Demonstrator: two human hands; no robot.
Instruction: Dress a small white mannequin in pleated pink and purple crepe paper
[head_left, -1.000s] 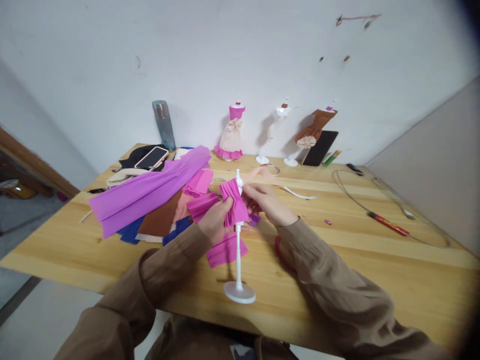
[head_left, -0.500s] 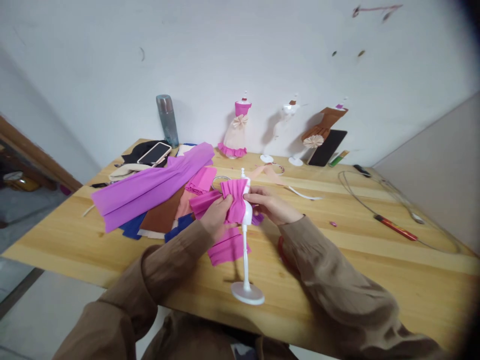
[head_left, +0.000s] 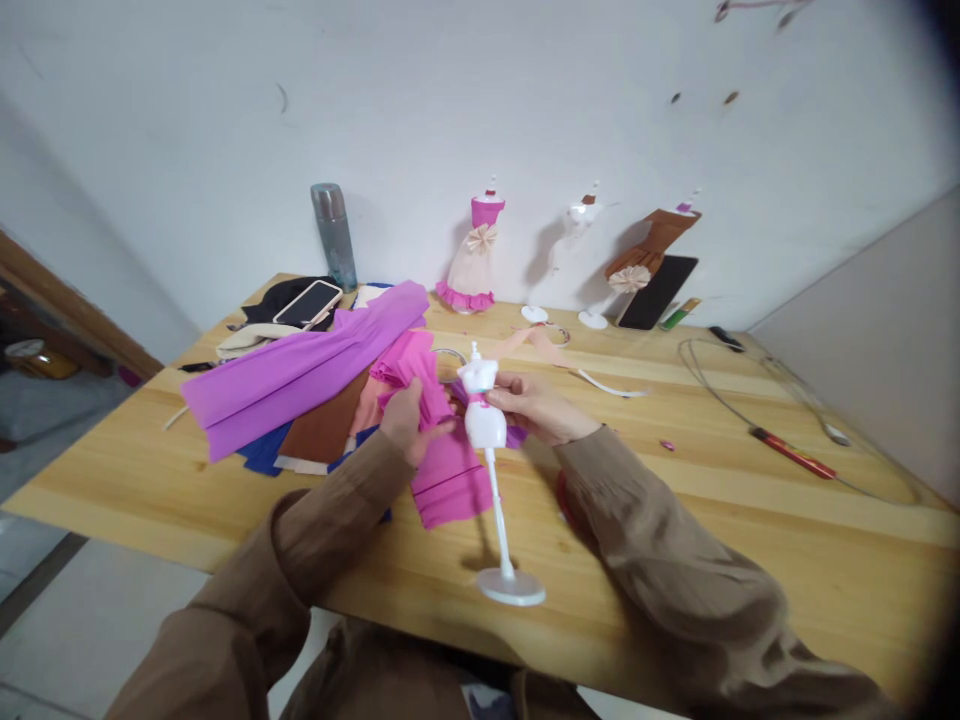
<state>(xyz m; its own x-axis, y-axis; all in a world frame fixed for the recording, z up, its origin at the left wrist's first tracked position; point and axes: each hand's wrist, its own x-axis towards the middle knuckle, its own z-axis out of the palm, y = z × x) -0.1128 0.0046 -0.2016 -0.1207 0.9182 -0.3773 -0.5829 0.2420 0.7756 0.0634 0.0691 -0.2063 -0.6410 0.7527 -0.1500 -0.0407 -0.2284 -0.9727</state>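
In front of me a small white dress-form mannequin [head_left: 486, 428] leans slightly on its round-based stand, its torso bare but for a narrow pink band [head_left: 478, 398] at the waist. My right hand [head_left: 536, 405] is closed on the mannequin's waist from the right, thumb in front. Just left of the torso, my left hand [head_left: 405, 425] grips a bunched pink cloth [head_left: 429, 385], some fingers stretched toward the form. Beneath lies a flat pink fabric piece [head_left: 454, 480]. A bit of purple material [head_left: 516, 437] shows behind the mannequin, partly hidden.
To the left, a long purple cloth [head_left: 315, 370] covers brown and blue fabric, with a phone [head_left: 309, 303] behind. A bottle [head_left: 334, 235], a pink-and-cream dressed form [head_left: 472, 255], a bare form [head_left: 581, 220] and a brown-dressed form [head_left: 660, 240] stand along the wall. A red-handled corded tool [head_left: 791, 453] lies right.
The pink cloth has come off the mannequin's front and moved left with my left hand, baring the white torso. The mannequin's top has tipped left and its base shifted right.
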